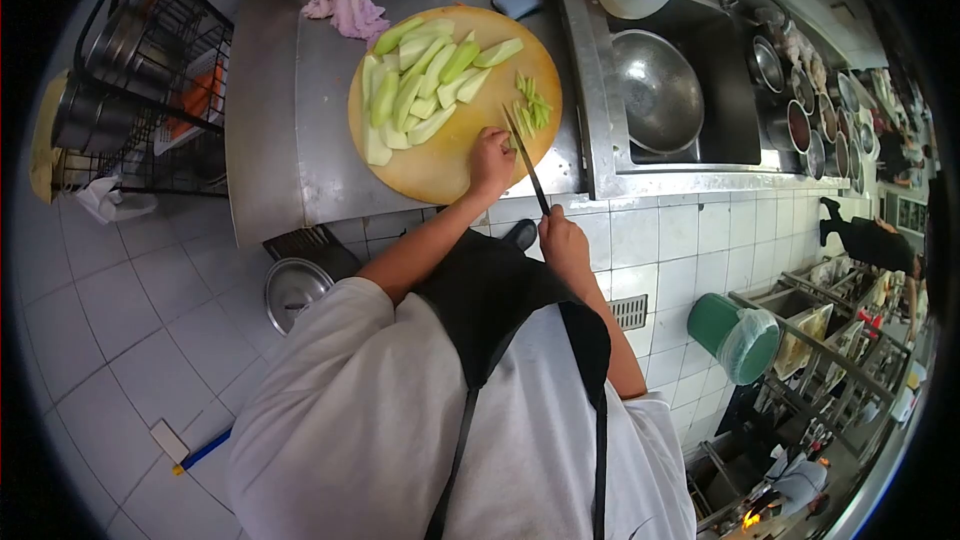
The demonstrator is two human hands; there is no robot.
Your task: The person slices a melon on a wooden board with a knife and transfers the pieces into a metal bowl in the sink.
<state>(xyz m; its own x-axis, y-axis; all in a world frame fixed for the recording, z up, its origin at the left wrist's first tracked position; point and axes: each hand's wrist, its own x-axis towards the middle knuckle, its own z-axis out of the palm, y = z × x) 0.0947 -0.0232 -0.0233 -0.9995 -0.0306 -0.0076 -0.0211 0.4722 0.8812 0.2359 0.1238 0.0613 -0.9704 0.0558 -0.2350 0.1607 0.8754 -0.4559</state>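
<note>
Along the steel counter's (325,160) front edge, working over the round cutting board (440,165), perhaps risking a slide if pressing near its rim. Seeing pale green pieces (408,95) heaping by the board's far-left edge, possibly tumbling if bumped. Gripping the knife (530,170) in the right hand's (564,240) fully closed fingers, maybe inviting a cut through any slip. Bending the left hand's (492,162) fingers half closed beside the blade, being unable to tell any hold beneath. Seeing green sticks (538,112) by the right edge, possibly scattering if swept.
</note>
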